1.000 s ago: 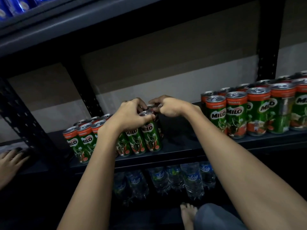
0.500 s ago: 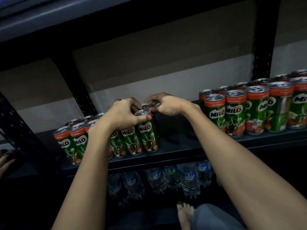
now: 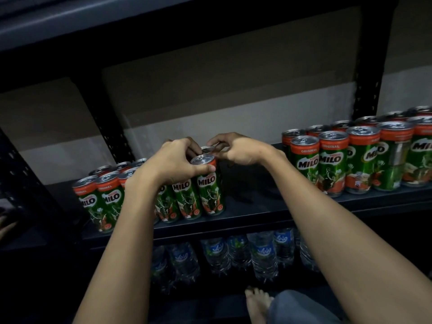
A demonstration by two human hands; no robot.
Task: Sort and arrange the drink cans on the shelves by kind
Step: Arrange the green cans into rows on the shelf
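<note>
Left hand (image 3: pixel 174 162) is curled over the rim of a green-and-red printed Milo drink can (image 3: pixel 208 184), the end can of the left cluster on the dark metal shelf (image 3: pixel 245 220). Right hand (image 3: pixel 243 152) pinches the top of the can behind (image 3: pixel 207 149). Judged rigid, smooth, likely full and weighty; grip the sidewall. A second cluster (image 3: pixel 350 160) stands well apart.

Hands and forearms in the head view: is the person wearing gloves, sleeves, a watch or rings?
None visible. The left hand and right hand are bare, with no gloves, and both forearms are uncovered to the frame edge, with no watch or bracelet at the wrists. No rings show, though dim light hides some fingers.
</note>
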